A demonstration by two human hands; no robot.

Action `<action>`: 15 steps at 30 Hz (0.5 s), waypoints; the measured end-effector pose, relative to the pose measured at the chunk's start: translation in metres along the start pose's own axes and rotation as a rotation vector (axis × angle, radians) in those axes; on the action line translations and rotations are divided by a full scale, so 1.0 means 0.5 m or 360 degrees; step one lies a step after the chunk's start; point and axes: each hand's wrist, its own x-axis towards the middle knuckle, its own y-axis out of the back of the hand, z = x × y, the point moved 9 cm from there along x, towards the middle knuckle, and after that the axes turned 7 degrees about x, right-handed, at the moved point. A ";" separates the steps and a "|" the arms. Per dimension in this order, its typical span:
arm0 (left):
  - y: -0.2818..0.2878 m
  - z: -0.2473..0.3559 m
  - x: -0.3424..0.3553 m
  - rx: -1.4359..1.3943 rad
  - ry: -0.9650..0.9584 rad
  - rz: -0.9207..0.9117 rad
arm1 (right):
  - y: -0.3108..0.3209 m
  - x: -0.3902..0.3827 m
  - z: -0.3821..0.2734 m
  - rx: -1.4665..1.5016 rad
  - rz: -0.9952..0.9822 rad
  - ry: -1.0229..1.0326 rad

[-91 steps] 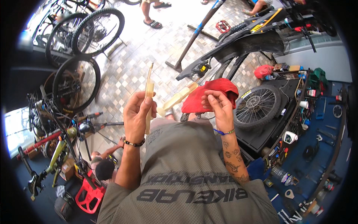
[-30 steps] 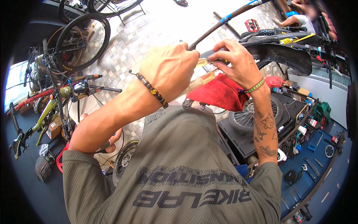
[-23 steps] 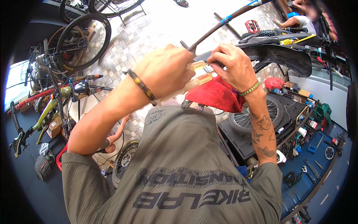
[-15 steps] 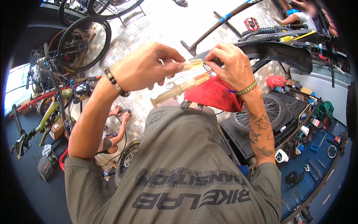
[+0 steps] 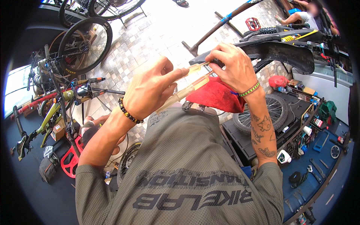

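Note:
Two slim, clear yellowish syringes lie side by side at an angle between my hands. My left hand point(image 5: 152, 88) is closed at the upper syringe point(image 5: 194, 69), one digit stretched against its end and the others curled. It covers the near end of the lower syringe point(image 5: 189, 89). My right hand point(image 5: 233, 67) pinches a small dark part point(image 5: 216, 63), which I cannot make out fully. Thin tips or tubes run from both syringes toward that part. Beneath my right hand hangs a red cloth point(image 5: 213, 95); whether the fingers hold it is hidden.
A black bike frame with a mudguard point(image 5: 285, 56) stretches across the far right. Below it, a wheel point(image 5: 262, 112) lies on a black case. Tools, including a wrench point(image 5: 317, 168), cover the blue bench at right. Bikes point(image 5: 56, 97) stand at left, near a crouching person point(image 5: 92, 129).
My left hand has turned and shifted down, covering more of the lower syringe. My right hand stays nearly still. The crouching person's hands have drawn back, uncovering more of a red frame-like object.

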 end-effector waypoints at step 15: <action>0.017 -0.049 0.009 -0.0780 0.0376 0.0007 | -0.010 0.004 0.001 -0.0143 -0.0004 -0.0135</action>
